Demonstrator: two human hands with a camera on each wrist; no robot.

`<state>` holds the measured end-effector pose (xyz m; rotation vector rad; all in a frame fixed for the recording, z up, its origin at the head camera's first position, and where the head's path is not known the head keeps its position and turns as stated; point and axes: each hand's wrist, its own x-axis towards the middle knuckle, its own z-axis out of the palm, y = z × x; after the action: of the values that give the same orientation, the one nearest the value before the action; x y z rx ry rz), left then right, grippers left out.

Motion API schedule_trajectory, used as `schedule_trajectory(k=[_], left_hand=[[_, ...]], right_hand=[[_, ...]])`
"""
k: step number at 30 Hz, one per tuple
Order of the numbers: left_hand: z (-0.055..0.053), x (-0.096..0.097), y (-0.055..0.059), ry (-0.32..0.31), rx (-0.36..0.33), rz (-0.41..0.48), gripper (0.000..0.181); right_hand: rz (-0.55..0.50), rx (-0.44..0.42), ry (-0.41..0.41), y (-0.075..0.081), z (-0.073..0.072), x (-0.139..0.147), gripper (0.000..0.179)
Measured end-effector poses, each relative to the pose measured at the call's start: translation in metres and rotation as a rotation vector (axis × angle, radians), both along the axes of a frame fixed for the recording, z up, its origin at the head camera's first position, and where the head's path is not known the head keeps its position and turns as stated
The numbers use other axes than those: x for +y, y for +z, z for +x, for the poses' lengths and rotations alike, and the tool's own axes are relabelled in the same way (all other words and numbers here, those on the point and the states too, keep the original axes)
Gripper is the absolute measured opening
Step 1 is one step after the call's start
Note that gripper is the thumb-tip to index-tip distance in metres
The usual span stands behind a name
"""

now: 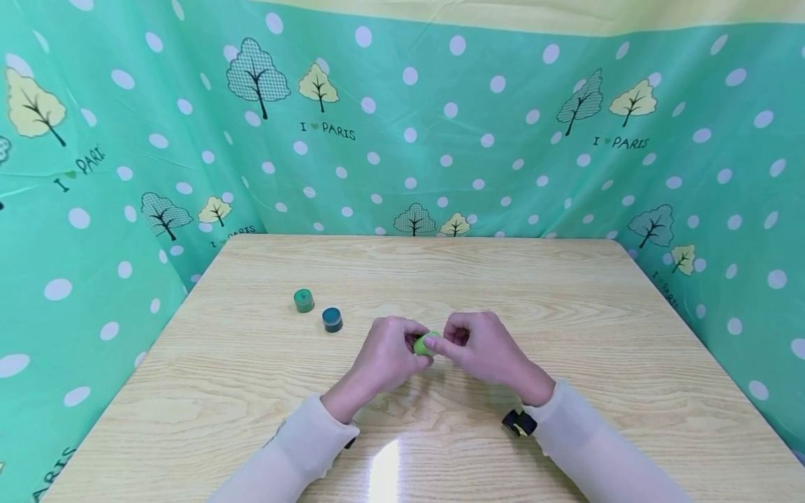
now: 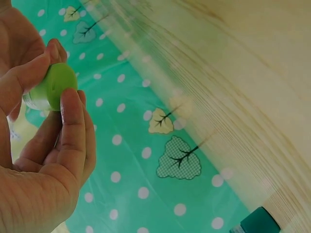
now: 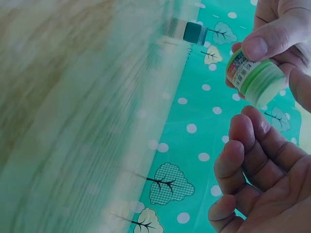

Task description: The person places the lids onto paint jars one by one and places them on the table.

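Observation:
A small light green paint jar with a printed label is held between the thumb and fingers of my left hand. It is tilted above the table. Beside it is my right hand, its thumb at the end of the jar. In the right wrist view, the other fingers of the right hand are loosely bent and apart from the jar. The left wrist view shows the fingertips of the left hand against the jar's rounded light green end.
On the wooden table, left of the hands, stand a green jar and a dark blue jar, close together. A green dotted cloth with printed trees hangs behind the table and along its sides.

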<state>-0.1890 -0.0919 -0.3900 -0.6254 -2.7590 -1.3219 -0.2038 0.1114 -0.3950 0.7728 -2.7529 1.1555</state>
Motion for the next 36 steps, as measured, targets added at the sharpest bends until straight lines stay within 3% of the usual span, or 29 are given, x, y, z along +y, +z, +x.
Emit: schedule_trajectory(k=[5, 14, 23, 36], left_hand=[[-0.0007, -0.0005, -0.0011, -0.01, 0.01, 0.011, 0.02], [-0.0017, -0.0018, -0.0037, -0.015, 0.019, 0.008, 0.022], [-0.0012, -0.0008, -0.0028, -0.008, 0.017, 0.012, 0.022], [-0.0003, 0.0006, -0.0012, 0.008, 0.007, 0.01, 0.021]], right_hand=[[-0.031, 0.032, 0.043, 0.0024, -0.0004, 0.0027, 0.022], [-0.067, 0.103, 0.209, -0.0018, -0.0044, 0.003, 0.039], [-0.055, 0.127, 0.2, -0.0039, -0.0037, 0.0024, 0.036], [0.009, 0.068, 0.122, -0.0011, -0.0011, 0.0002, 0.015]])
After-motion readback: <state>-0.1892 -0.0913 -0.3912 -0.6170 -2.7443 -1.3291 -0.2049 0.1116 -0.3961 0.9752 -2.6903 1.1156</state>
